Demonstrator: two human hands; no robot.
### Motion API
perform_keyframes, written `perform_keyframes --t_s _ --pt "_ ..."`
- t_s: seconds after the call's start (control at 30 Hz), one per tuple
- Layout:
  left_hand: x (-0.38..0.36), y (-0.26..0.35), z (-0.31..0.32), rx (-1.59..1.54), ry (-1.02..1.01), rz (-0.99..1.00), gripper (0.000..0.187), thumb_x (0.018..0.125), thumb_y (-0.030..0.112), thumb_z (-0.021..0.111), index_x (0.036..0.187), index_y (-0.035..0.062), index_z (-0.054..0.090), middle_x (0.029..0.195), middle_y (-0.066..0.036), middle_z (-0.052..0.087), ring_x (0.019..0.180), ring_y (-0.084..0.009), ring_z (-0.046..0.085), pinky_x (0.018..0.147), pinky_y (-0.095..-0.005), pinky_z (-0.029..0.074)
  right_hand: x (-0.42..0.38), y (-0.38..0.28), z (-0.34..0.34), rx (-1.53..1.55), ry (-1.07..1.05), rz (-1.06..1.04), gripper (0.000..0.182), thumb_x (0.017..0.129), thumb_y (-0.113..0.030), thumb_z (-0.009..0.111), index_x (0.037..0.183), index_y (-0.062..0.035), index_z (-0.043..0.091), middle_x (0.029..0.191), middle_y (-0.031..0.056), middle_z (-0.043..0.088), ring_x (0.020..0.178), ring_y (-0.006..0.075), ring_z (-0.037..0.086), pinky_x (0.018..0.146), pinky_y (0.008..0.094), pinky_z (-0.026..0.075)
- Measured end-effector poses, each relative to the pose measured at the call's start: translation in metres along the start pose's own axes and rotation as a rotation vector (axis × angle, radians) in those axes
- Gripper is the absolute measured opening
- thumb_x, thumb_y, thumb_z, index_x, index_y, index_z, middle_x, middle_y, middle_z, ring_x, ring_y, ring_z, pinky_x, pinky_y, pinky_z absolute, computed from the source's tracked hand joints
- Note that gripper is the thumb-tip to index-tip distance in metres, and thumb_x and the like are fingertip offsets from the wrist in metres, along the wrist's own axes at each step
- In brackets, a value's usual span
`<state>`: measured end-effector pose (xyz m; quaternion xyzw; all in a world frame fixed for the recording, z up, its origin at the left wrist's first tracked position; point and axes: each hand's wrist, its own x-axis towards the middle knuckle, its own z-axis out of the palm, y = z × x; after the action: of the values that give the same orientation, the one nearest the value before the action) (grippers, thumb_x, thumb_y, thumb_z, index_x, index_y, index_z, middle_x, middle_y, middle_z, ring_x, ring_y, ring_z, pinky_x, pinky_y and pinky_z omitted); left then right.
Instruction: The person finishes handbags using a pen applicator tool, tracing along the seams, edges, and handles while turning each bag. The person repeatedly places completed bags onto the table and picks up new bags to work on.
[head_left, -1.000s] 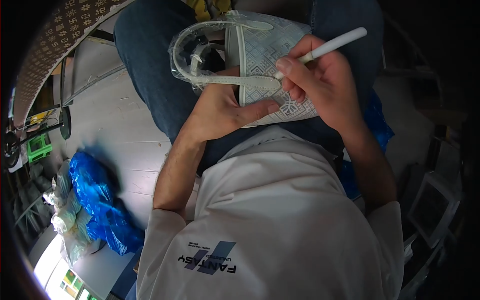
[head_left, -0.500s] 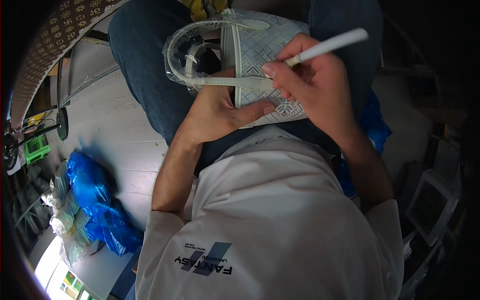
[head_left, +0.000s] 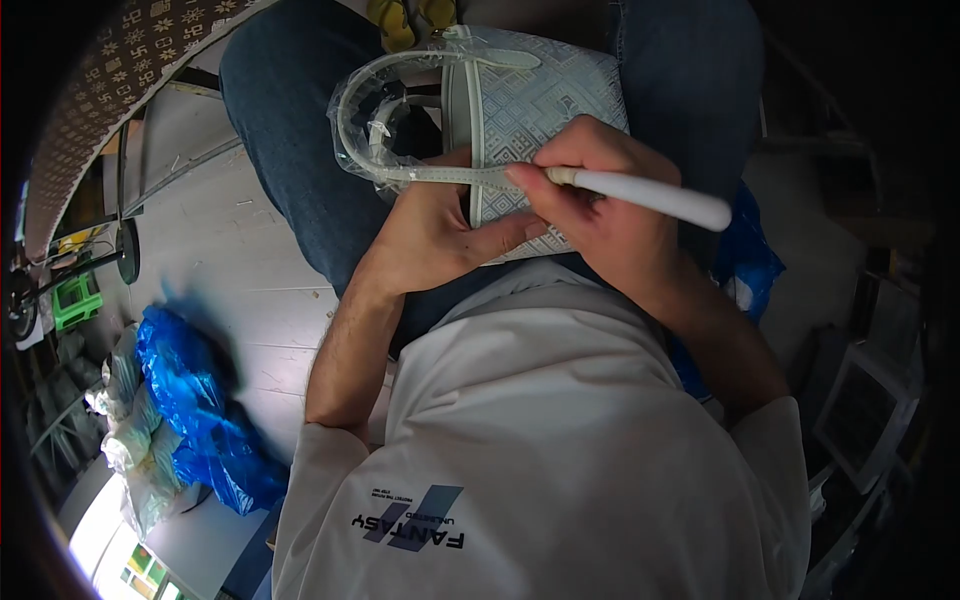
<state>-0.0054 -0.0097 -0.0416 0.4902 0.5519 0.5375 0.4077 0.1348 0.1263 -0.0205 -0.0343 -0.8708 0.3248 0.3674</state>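
Note:
A pale grey-blue patterned handbag (head_left: 545, 85) lies across my lap, its opening facing left. My left hand (head_left: 430, 235) grips the bag at its edge, thumb along the outside, fingers hidden inside. The white handle strap (head_left: 345, 110), wrapped in clear plastic, loops out to the left and comes back onto the bag's face. Pinched in my right hand (head_left: 620, 210) is a slim tool with a white handle (head_left: 665, 198), which points away to the right. Its working end is hidden at my fingertips, right by the strap's end; I cannot tell its kind.
Blue plastic bags (head_left: 195, 390) lie on the floor at left beside whitish bags (head_left: 130, 440). A green stool (head_left: 75, 300) stands farther left, near a wheeled metal frame (head_left: 128, 250). More blue plastic (head_left: 750, 260) is by my right leg. Yellow footwear (head_left: 393, 22) shows at the top.
My right hand has shifted slightly left and down along the strap. The tool's white handle has swung from pointing up-right to down-right. My left hand stays on the bag.

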Motion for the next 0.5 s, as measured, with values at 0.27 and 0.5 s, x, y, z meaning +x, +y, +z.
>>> perform_keyframes --t_s 0.27,0.5 --pt "0.000 0.006 0.007 -0.168 0.107 0.011 0.031 0.087 0.015 0.079 0.112 -0.0012 0.068 0.102 -0.009 0.072 0.095 -0.0153 0.066 0.085 -0.0307 0.053 0.014 0.000 -0.031 0.739 -0.145 0.678 0.015 0.101 -0.017 0.060 0.098 -0.0023 0.061 0.072 0.0036 0.063 0.060 0.0032 0.057 0.052 0.0168 0.044" --pt "-0.010 0.015 -0.007 0.263 0.019 0.227 0.009 0.081 0.007 0.069 0.079 -0.0016 0.067 0.069 -0.013 0.063 0.059 -0.0239 0.061 0.054 -0.0328 0.047 0.039 0.014 -0.048 0.169 0.144 0.234 0.030 0.102 -0.018 0.059 0.126 0.0005 0.060 0.113 0.0140 0.072 0.101 0.0200 0.069 0.090 0.0314 0.054"
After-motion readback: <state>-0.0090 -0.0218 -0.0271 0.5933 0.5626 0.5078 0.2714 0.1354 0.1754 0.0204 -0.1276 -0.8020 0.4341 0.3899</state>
